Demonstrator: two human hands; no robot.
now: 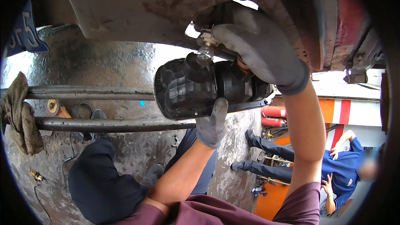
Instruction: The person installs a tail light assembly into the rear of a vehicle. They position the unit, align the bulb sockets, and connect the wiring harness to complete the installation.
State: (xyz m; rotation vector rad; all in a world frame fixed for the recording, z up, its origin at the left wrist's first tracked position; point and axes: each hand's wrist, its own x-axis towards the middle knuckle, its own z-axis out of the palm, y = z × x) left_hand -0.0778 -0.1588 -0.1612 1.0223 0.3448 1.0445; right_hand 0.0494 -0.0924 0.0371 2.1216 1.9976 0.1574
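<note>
A black light housing hangs beneath the vehicle's body panel, its back side showing round sockets. My left hand, in a grey glove, grips the housing's lower edge from below. A clear bulb in a pale bulb holder sits at the opening of one socket. My right hand, also gloved, reaches over the housing with a finger and thumb closed at the holder. Beneath its palm, an orange bulb partly shows by another socket. The remaining right fingers are hidden.
Two metal bars run leftward, with a dirty rag draped over them. The worn body panel hangs close overhead. An angle grinder and cables lie on the floor. A person in a blue shirt stands at right near red cylinders.
</note>
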